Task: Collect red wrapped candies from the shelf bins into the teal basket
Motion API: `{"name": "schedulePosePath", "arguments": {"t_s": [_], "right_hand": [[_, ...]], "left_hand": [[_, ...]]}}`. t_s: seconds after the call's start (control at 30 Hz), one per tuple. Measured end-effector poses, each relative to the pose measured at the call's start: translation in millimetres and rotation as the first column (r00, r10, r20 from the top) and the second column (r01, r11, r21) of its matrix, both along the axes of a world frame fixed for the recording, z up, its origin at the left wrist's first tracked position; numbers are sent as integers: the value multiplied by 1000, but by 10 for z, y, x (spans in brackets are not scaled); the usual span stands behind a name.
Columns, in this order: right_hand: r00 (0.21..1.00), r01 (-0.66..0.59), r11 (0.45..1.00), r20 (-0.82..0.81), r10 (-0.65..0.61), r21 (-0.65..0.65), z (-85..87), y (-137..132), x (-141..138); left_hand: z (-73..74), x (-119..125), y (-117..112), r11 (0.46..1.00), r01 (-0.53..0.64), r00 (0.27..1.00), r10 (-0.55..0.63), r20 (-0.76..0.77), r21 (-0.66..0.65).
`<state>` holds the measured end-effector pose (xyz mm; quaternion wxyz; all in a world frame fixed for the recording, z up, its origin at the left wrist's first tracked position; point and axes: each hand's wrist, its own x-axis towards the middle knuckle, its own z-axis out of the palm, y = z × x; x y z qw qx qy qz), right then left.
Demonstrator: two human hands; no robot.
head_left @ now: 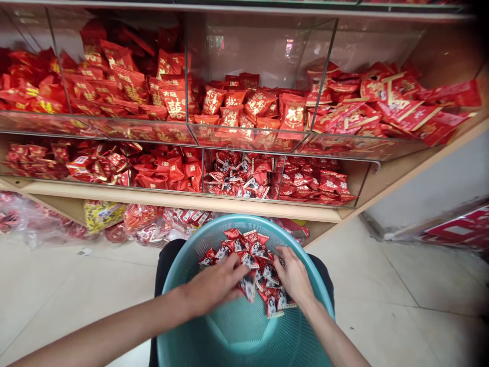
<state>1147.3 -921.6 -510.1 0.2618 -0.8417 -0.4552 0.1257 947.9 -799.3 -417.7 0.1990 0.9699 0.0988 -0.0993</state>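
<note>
A teal plastic basket [181, 285] sits between my knees with a heap of small red candy packets [263, 250] in it, marked with black-and-white pictures. My left hand [219, 283] reaches in from the left, slightly blurred. One wrapped candy [249, 286] shows between its thumb and fingers. On the right side of the heap lies my right hand [292, 272], its fingers bent and apart against the packets. I see nothing gripped in it. Part of the basket's mesh floor shows bare below the heap.
A wooden shelf [244, 204] with clear-fronted bins [248, 137] of red packets stands ahead. Plastic bags of packets [143, 219] and a yellow bag [102, 215] lie beneath it. Tiled floor [382, 285] surrounds me; red packages [458, 227] lean at the right.
</note>
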Motion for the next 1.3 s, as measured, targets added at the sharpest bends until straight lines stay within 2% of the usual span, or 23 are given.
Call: {"name": "schedulePosePath", "arguments": {"t_s": [0.1,0.2,0.3,0.37,0.43,0.53,0.67,0.77,0.87,1.03,1.17,1.3], "right_hand": [[1000,-11,1000,-5,11,-25,31,8,-22],[1000,-22,999,7,22,-28,61,10,-43],[999,-24,999,20,25,-21,70,7,-45],[1000,-21,1000,23,21,-23,73,3,-39],[1000,-20,1000,18,21,-20,81,-1,-33],[1000,-15,1000,0,15,4,91,-7,-28],[1000,20,999,-21,-19,49,61,-3,-19],[999,33,998,-17,-32,45,53,8,-16],[998,52,998,35,-50,-35,132,-21,-54],[995,9,943,99,26,-333,298,-232,-256],[992,-36,888,93,88,-459,250,-364,-405],[992,-29,852,92,90,-522,181,-344,-473]], "left_hand": [[-14,115,310,981,-178,979,170,116,70],[-191,232,534,943,-288,955,271,117,169],[-358,320,588,914,-332,942,313,118,232],[-412,357,553,898,-344,939,324,118,274],[-414,379,502,877,-350,936,338,95,330],[-339,402,471,832,-378,924,369,104,406],[-207,445,583,785,-471,880,386,276,403],[-212,460,725,741,-525,847,408,340,420],[-324,429,827,730,-558,830,492,264,394],[-462,360,883,751,-561,826,532,184,348],[-447,364,883,750,-560,827,532,184,350],[-423,371,871,752,-560,827,532,181,348]]}}
